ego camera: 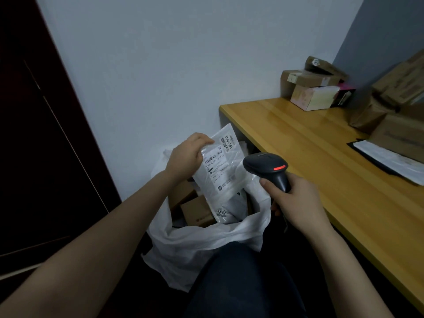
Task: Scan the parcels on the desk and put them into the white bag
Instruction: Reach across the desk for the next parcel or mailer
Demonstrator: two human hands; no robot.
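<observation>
My left hand (187, 154) grips the top left edge of a white plastic mailer parcel (221, 165) with a printed label, holding it upright over the open mouth of the white bag (206, 239). The parcel's lower end reaches into the bag. My right hand (296, 198) grips the handle of a black barcode scanner (267, 166), whose red light is lit; its head sits just right of the parcel. Inside the bag lie a brown cardboard box (197, 211) and another white mailer (226, 211).
A wooden desk (309, 152) stands to the right, its left end bare wood. Cardboard parcels are stacked at the back (314, 88) and along the right side (399, 111); a flat black-edged mailer (387, 159) lies near them. A dark door (34, 134) is left, my knee (241, 283) below.
</observation>
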